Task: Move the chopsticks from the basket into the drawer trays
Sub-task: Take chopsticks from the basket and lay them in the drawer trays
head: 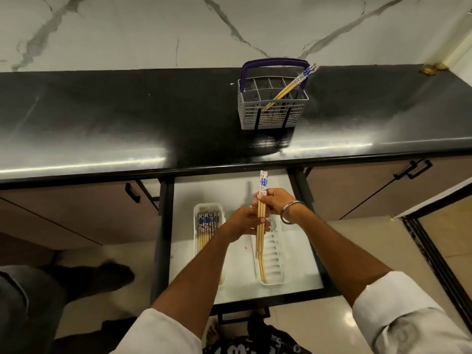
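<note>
A bundle of bamboo chopsticks with blue-patterned tops is held over the open drawer. My right hand grips the bundle near its patterned end, and my left hand holds it lower down. The bundle's tips reach into the right white tray. The left white tray holds several chopsticks, partly hidden by my left arm. On the black counter stands a grey basket with a purple handle, and a few chopsticks lean in it toward the right.
The black countertop runs across the view, its front edge overhanging the drawer's back. Closed cabinet doors with dark handles flank the drawer. A marble wall rises behind. A dark shoe rests on the floor at the left.
</note>
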